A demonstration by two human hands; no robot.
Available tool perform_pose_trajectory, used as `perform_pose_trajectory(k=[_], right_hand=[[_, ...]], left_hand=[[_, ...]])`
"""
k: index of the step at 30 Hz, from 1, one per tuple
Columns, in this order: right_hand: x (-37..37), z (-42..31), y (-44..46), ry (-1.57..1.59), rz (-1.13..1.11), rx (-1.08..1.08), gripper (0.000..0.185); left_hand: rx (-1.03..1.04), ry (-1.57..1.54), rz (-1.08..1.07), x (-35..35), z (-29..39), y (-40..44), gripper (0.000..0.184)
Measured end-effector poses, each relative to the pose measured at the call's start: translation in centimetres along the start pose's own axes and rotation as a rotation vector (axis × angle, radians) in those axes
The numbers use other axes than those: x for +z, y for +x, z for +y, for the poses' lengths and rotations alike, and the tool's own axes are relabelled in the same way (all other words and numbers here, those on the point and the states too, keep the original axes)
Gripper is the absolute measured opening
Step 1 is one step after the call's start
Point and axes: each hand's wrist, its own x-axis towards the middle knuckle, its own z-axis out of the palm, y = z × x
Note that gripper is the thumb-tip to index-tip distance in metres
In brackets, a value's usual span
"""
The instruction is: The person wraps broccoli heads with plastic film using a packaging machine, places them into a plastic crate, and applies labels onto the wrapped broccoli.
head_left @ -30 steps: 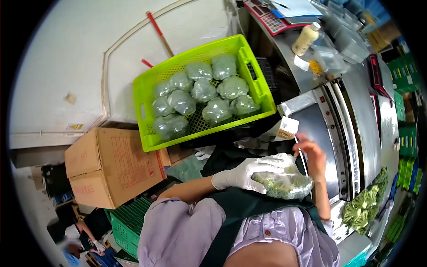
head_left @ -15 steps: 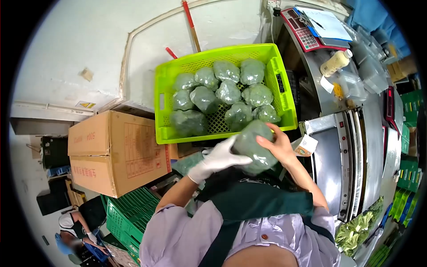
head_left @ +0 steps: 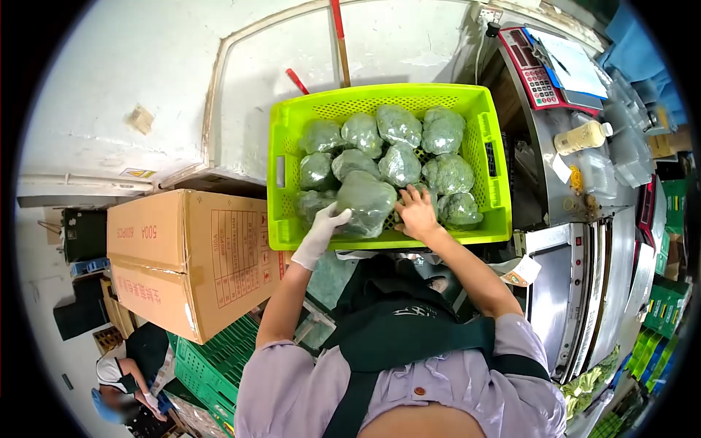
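Several rounded green heads wrapped in clear film, which look like broccoli (head_left: 400,164), lie in a lime-green plastic crate (head_left: 391,93). My left hand (head_left: 325,232), in a white glove, is closed on the left side of one large wrapped broccoli (head_left: 365,203) at the front of the crate. It overlaps the heads behind it. My bare right hand (head_left: 418,214) reaches over the front rim, its fingers bent over another wrapped broccoli (head_left: 432,194) that it mostly covers. A further wrapped broccoli (head_left: 460,210) sits right of that hand in the front corner.
Left of the crate stands a big cardboard box (head_left: 226,252), with green crates (head_left: 212,365) below. On the right are a steel machine (head_left: 551,285), a bottle (head_left: 583,137) and a red scale (head_left: 531,69). Another person (head_left: 120,376) works at lower left.
The large wrapped broccoli has gone from in front of my body into the crate's front. My right hand has let go of it and moved onto another head.
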Motion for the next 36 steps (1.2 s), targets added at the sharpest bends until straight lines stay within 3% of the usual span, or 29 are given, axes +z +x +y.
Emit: perform_pose_trajectory(k=[7,10,12,19,22,24,25,27,30,31,33,36], right_hand=[[-0.3,1.5,-0.7,0.129,0.024,0.051,0.05],[-0.1,2.0,-1.1,0.226,0.125,0.037,0.05],[-0.3,2.5,-1.6,0.27,0.151,0.075,0.05],[-0.4,1.8,-0.8,0.275,0.054,0.176,0.054],[-0.8,1.7,-0.8,0.274,0.002,0.203,0.051],[-1.3,1.6,-1.1,0.282,-0.004,0.203,0.051],[-1.6,1.5,-1.1,0.29,-0.012,0.202,0.051],[-1.5,1.0,-1.0,0.251,-0.048,0.21,0.051],[-0.5,-0.2,0.1,0.368,0.252,0.182,0.052],[-1.4,-1.1,0.8,0.427,0.311,0.152,0.06],[-2.4,-3.2,2.4,0.389,0.335,0.107,0.076],[-1.6,-5.3,4.0,0.34,0.092,0.122,0.095]], left_hand=[[-0.158,0.187,-0.093,-1.5,-2.0,3.8,0.05],[-0.103,0.318,-0.096,-2.4,-2.4,4.0,0.053],[0.061,0.407,-0.043,-2.6,-3.0,4.1,0.055],[0.122,0.831,0.005,-1.7,-2.5,4.0,0.062],[0.033,0.911,-0.169,-0.9,1.4,4.0,0.063],[-0.297,0.662,-0.085,0.5,4.1,3.8,0.057],[-0.294,0.484,0.035,0.2,4.5,4.4,0.061],[-0.295,0.487,0.29,-1.9,3.1,7.9,0.06],[-0.232,0.385,0.37,-1.8,0.6,11.4,0.062],[-0.22,0.355,0.418,-1.6,-0.1,12.6,0.064],[-0.247,0.428,0.511,1.3,2.6,11.0,0.071],[-0.138,0.811,0.718,0.4,0.0,12.3,0.079]])
